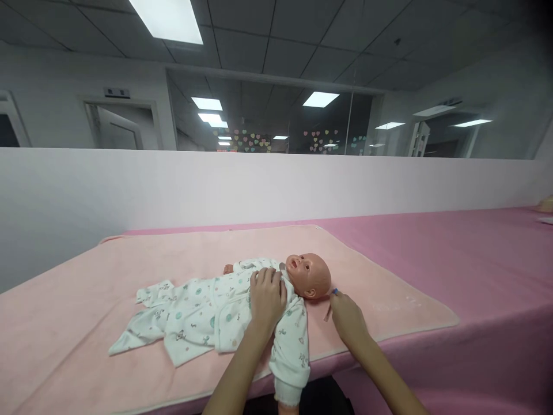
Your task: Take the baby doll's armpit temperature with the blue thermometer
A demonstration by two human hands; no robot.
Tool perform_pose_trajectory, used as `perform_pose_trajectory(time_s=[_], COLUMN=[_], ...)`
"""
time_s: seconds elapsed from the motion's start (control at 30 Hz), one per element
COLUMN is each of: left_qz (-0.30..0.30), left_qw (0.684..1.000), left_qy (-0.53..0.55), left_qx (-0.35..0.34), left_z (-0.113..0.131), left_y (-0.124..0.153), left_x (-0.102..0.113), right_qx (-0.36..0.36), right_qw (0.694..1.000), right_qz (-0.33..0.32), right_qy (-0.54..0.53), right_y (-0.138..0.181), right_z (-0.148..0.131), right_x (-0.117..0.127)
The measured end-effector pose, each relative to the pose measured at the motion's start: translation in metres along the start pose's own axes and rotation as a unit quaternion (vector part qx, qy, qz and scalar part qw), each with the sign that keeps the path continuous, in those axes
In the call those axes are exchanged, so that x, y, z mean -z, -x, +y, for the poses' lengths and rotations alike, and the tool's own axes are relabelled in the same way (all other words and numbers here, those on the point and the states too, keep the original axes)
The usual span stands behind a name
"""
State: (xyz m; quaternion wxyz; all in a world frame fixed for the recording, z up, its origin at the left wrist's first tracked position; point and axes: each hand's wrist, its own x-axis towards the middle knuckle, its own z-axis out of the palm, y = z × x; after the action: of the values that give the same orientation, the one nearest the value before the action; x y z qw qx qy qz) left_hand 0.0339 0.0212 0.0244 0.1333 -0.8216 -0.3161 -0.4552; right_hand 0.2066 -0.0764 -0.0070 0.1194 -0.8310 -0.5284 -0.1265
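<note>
A baby doll lies on its back on a peach mat, with its head to the right and its mouth open. It wears a white patterned baby outfit with loose, flat legs. Its near sleeve hangs over the front edge. My left hand rests on the doll's chest just below the neck, fingers laid out flat. Beside the back of the doll's head, my right hand is closed around a small thing with a blue end; its kind is hidden by my fingers.
Pink cloth covers the table around the mat. Behind stands a low white wall with glass above it. At the far right edge, a partly cut-off yellowish object sits on the table. My lap is below the front edge.
</note>
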Motion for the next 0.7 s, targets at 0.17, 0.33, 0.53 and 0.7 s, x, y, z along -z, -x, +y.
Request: perform_pose_trajectory(time_s=[0.17,0.33,0.53,0.7], left_qz=[0.002,0.026,0.065,0.075], left_qw=[1.000,0.998,0.994,0.991], left_qy=[0.003,0.038,0.011,0.017], left_qx=[0.015,0.040,0.086,0.110], left_z=[0.001,0.001,-0.005,-0.004], left_y=[0.009,0.013,0.016,0.017], left_x=[-0.002,0.001,-0.001,0.002], right_qx=[-0.055,0.109,0.118,0.125], right_qw=[0.975,0.875,0.821,0.796], right_qz=[0.108,0.213,0.170,0.187], right_qy=[-0.184,-0.420,-0.532,-0.562], right_y=[-0.004,-0.015,-0.029,-0.025], right_z=[-0.018,-0.089,-0.133,-0.127], right_x=[0.026,0.038,0.012,0.003])
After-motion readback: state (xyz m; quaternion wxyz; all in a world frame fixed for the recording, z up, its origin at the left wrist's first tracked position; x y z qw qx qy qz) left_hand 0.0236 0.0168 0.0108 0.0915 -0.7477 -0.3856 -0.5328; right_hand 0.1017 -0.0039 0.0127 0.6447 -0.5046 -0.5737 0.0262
